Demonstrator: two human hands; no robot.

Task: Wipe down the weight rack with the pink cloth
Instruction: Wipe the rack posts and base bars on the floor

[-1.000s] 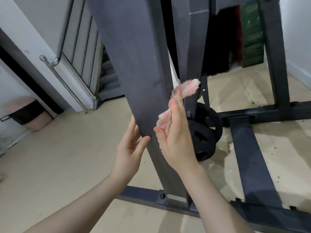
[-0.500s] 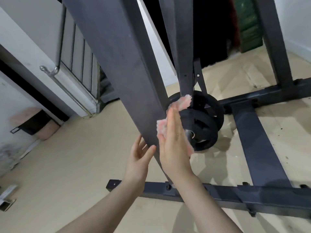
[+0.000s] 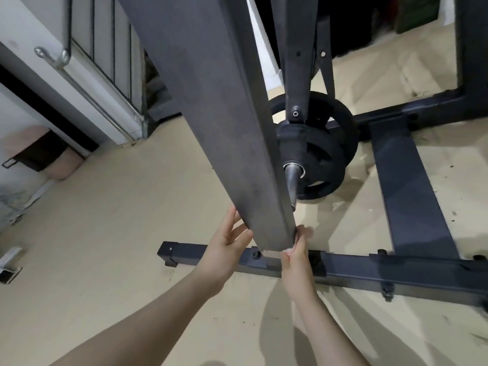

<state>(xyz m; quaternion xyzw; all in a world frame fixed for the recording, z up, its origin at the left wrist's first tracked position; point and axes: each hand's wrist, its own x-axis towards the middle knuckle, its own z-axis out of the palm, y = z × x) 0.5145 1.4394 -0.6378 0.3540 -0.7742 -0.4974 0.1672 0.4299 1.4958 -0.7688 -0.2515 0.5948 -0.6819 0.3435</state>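
Observation:
The weight rack's thick dark grey upright slants down through the middle of the view and meets the black base bar. My right hand lies flat against the right side of the upright's foot and presses the pink cloth to it. Only a small edge of the cloth shows beside my palm. My left hand touches the upright's left side with straight fingers, just above the base bar.
Black weight plates sit on a steel peg right behind the upright. More black frame bars cross the beige floor at the right. A white panel with a metal rail stands at the left.
My right hand has slid the cloth down the upright from about mid-height to its foot. My left hand followed down along the other side. The view has tilted further down.

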